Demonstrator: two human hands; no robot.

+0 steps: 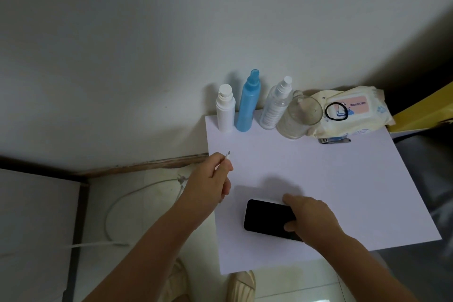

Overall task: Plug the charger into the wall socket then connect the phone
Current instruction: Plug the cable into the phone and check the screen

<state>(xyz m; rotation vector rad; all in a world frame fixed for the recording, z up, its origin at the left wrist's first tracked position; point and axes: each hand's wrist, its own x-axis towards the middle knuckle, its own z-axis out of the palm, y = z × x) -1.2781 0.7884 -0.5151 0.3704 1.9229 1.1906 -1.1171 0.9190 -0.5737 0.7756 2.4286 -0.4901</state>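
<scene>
A black phone (266, 218) lies screen-up on the white table (318, 179), near its front left corner. My right hand (308, 218) grips the phone's right end, thumb on the far edge and fingers on the near edge. My left hand (210, 179) hovers at the table's left edge, pinching the white charging cable's plug (228, 155), whose metal tip points up and away. The white cable (117, 203) trails from that hand in a loop over the floor to the left. No wall socket or charger body is visible.
Along the table's back edge by the wall stand a white pump bottle (225, 111), a blue spray bottle (248, 103), a clear spray bottle (275, 105) and a tipped glass (300, 115). A wet-wipes pack (353, 111) with a black hair tie lies at back right, nail clippers (334, 140) beside it.
</scene>
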